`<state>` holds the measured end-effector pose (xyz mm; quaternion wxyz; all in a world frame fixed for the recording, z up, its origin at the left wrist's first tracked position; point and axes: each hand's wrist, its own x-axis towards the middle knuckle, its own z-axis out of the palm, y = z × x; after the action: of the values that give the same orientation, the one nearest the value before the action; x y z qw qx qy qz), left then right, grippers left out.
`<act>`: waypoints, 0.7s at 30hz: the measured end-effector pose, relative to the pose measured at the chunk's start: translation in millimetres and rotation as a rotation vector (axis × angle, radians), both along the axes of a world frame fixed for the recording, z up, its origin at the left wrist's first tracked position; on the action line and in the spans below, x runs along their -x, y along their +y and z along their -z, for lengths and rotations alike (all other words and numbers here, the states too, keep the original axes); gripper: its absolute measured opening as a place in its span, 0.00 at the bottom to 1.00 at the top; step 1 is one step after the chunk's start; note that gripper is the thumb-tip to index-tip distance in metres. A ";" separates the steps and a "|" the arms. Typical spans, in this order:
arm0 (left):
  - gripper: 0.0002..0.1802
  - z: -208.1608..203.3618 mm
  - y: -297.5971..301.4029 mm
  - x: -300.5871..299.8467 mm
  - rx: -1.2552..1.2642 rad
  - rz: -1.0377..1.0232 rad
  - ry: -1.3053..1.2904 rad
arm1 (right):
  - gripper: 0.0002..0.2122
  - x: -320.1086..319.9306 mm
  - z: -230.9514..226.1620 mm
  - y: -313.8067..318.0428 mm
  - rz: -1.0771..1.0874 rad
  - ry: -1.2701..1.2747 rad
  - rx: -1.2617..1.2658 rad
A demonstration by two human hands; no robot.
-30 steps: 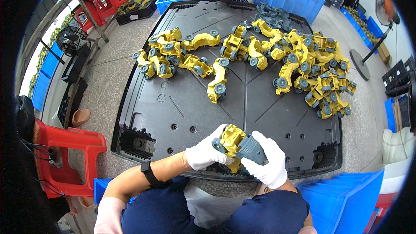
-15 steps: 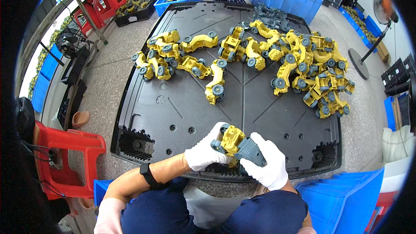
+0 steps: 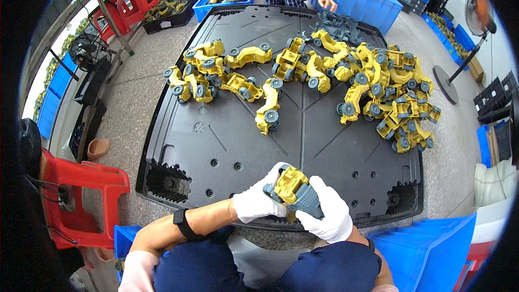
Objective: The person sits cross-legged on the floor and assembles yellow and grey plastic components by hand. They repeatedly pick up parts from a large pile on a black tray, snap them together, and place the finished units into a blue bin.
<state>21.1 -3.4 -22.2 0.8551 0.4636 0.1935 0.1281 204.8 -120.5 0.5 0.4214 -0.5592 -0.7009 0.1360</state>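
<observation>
Both my hands wear white gloves and work just over the near edge of the black table. My left hand (image 3: 258,199) is closed around the wheeled side of a yellow toy truck (image 3: 291,181). With its thumb along the top, my right hand (image 3: 332,214) grips a dark grey plastic part (image 3: 306,201). That grey part lies against the yellow body; whether it is fastened cannot be seen. The undersides and most fingertips are hidden.
A pile of yellow toy trucks (image 3: 378,86) covers the black table's (image 3: 238,140) right side; more (image 3: 240,85) lie left of centre. Dark grey parts (image 3: 336,26) sit at the far edge, near a co-worker's hand (image 3: 327,4). Blue bins (image 3: 427,249) and a red stool (image 3: 89,184) flank me.
The grey part has turned and sits closer against the yellow truck, and my hands are slightly lower. Across the table, the co-worker's hand has moved right toward the grey parts.
</observation>
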 end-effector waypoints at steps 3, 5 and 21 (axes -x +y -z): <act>0.50 4.9 -4.2 -0.1 0.097 0.011 0.015 | 0.35 2.8 3.4 2.4 0.003 0.032 -0.012; 0.53 4.5 -5.4 -2.1 0.135 0.019 0.018 | 0.34 4.8 -3.4 4.8 0.053 0.022 0.029; 0.36 -34.5 13.3 -16.9 0.293 -0.125 -0.171 | 0.26 13.7 -6.2 61.1 0.009 0.375 -0.041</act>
<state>38.0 9.9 12.2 0.9172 0.3085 0.1650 0.1904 191.1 -59.4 6.6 0.5565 -0.5186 -0.6101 0.2217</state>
